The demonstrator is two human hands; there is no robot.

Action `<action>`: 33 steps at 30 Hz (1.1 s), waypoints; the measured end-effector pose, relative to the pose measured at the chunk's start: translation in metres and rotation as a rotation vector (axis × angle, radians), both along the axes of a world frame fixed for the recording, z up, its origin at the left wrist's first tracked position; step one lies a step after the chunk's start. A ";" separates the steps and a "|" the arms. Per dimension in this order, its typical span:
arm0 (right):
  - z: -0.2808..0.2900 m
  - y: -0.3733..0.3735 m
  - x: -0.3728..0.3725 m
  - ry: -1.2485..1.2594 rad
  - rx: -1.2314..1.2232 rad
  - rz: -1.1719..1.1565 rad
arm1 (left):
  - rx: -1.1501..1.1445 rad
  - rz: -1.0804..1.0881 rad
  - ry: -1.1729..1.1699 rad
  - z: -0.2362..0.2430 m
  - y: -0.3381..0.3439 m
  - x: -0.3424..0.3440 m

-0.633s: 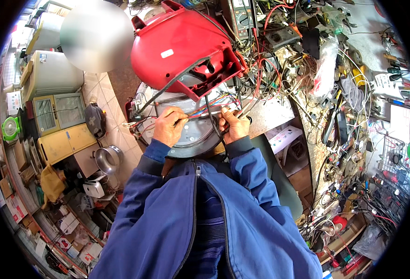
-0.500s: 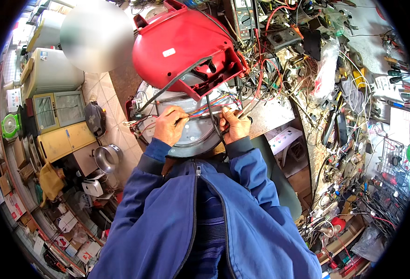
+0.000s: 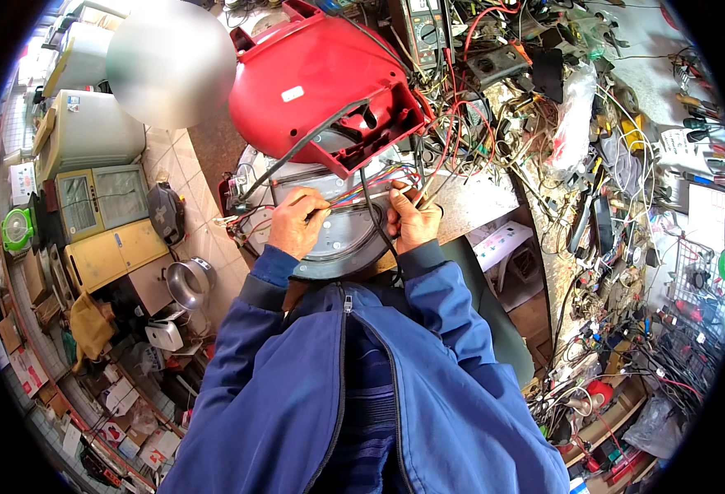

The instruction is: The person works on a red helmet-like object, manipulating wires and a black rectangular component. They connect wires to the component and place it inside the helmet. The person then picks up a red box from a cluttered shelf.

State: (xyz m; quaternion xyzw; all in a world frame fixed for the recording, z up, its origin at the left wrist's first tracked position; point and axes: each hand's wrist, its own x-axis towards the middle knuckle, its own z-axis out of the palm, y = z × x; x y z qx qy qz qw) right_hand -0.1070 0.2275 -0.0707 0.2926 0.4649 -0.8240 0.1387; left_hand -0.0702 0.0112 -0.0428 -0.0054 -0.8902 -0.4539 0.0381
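My left hand (image 3: 298,222) is closed in a pinch on a bundle of thin coloured wires (image 3: 368,189), red, blue and other colours. At the bundle's right end my right hand (image 3: 414,221) is closed too, with its thumb and forefinger at the wires. A thin pale rod or lead sticks out beside that hand; its kind cannot be made out. Beneath both hands lies a round grey appliance base (image 3: 342,247). A red plastic housing (image 3: 305,99) rests upturned just beyond, tilted over the base's far part. A black cable (image 3: 371,202) hangs down between my hands.
Right of the housing, a multimeter (image 3: 425,34) with red leads stands amid heaped cables and small parts (image 3: 494,115). On the floor at left are a metal pot (image 3: 190,282) and a yellow cabinet (image 3: 116,251). A white stool (image 3: 504,247) shows below the bench edge.
Both hands keep almost the same places and grips on the wires. The housing and base appear shifted slightly left in the picture.
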 end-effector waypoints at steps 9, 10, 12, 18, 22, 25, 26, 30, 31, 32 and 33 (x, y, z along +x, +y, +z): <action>0.004 -0.004 0.001 0.004 0.073 -0.040 | -0.002 -0.007 0.002 0.002 0.000 -0.001; 0.004 -0.003 0.000 -0.005 0.078 -0.039 | -0.005 -0.008 0.005 0.001 0.000 -0.001; 0.002 0.002 -0.002 0.001 0.083 -0.049 | 0.009 0.005 -0.005 0.000 0.000 0.000; -0.004 0.013 -0.006 0.016 0.033 -0.049 | 0.015 0.007 -0.018 0.001 0.001 -0.001; -0.008 0.013 -0.006 0.003 -0.004 -0.074 | 0.025 0.023 -0.040 -0.001 0.000 0.001; -0.013 0.013 -0.005 -0.005 -0.050 -0.128 | 0.022 0.012 0.001 -0.005 0.000 -0.001; -0.013 0.012 -0.005 -0.005 -0.069 -0.149 | 0.015 0.015 -0.009 -0.004 0.000 0.000; -0.009 0.014 -0.010 -0.013 -0.093 -0.165 | 0.002 0.015 0.005 -0.004 -0.001 0.000; -0.010 0.016 -0.012 -0.016 -0.085 -0.170 | -0.001 0.011 0.021 -0.005 -0.001 0.001; -0.011 0.016 -0.012 -0.019 -0.083 -0.169 | 0.010 0.020 0.002 -0.004 -0.001 0.002; -0.011 0.016 -0.014 -0.019 -0.080 -0.167 | 0.023 0.029 -0.016 -0.003 -0.001 0.002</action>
